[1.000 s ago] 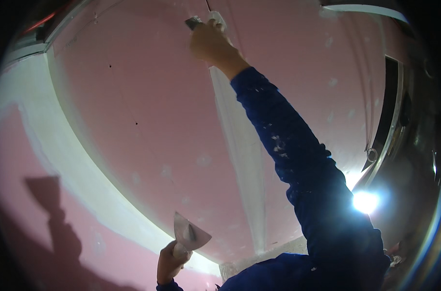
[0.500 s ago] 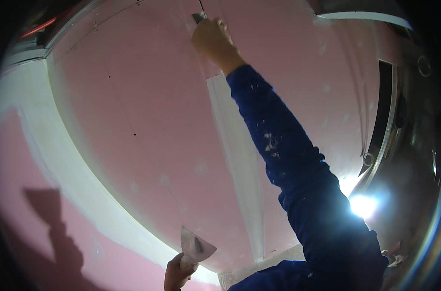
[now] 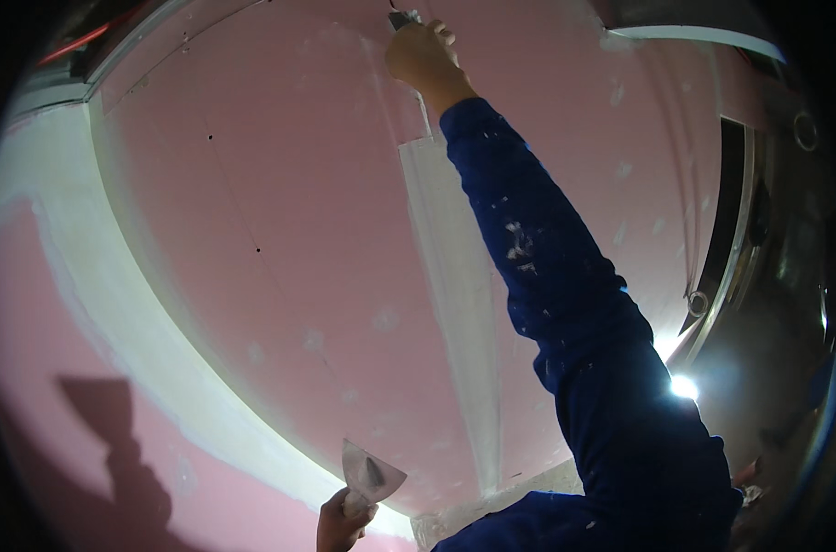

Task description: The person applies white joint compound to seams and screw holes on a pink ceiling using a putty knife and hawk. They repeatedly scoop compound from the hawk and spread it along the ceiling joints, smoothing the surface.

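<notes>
My right hand (image 3: 427,63) is raised high at the top, its fingers closed round a putty knife whose small dark blade (image 3: 401,17) meets the pink plasterboard (image 3: 317,175) at a thin dark seam. Below that hand, a whitish line of filler runs down to a broad pale filled strip (image 3: 447,276). Low in the middle, my left hand (image 3: 338,531) grips the handle of a wider putty knife (image 3: 355,467), blade pointing upward. A grey patch shows on that blade; whether it is filler or shadow, I cannot tell.
A wide white filled band (image 3: 128,276) follows the corner at left. Dark screw holes (image 3: 210,137) and pale filler spots dot the board. A bright lamp (image 3: 683,386) shines at right behind my blue sleeve (image 3: 574,285). A dark opening (image 3: 726,175) lies far right.
My right hand has shifted slightly right and up along the seam, with a white filler line now showing below it. My left hand and its knife have sunk a little.
</notes>
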Action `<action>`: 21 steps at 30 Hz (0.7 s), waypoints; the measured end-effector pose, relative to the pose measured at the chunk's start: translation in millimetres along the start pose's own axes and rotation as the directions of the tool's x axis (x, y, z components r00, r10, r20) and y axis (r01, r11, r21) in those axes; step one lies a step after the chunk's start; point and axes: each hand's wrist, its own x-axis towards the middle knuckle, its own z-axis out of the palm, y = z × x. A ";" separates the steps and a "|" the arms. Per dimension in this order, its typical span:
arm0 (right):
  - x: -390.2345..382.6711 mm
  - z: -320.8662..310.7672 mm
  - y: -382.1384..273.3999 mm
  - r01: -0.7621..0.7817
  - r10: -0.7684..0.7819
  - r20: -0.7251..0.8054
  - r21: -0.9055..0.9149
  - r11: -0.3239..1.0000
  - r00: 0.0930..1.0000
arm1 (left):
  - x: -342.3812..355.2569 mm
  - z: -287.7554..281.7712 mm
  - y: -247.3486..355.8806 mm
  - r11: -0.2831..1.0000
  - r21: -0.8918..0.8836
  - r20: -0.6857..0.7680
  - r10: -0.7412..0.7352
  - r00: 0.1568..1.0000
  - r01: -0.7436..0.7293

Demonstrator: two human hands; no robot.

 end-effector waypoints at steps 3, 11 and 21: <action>-2.1 5.3 -11.3 -0.049 0.056 -0.122 0.063 0.997 0.991 | -1.1 2.1 2.4 1.000 -0.016 0.006 0.003 1.000 -0.003; 75.8 -12.0 -8.7 0.215 -0.182 0.206 -0.148 0.965 0.961 | 8.1 -4.1 4.8 1.000 0.020 0.030 -0.009 0.999 0.009; 54.4 11.8 -47.9 0.266 -0.360 -0.260 -0.334 0.904 0.896 | -6.5 -3.0 -7.4 0.999 -0.007 0.013 -0.044 0.999 0.044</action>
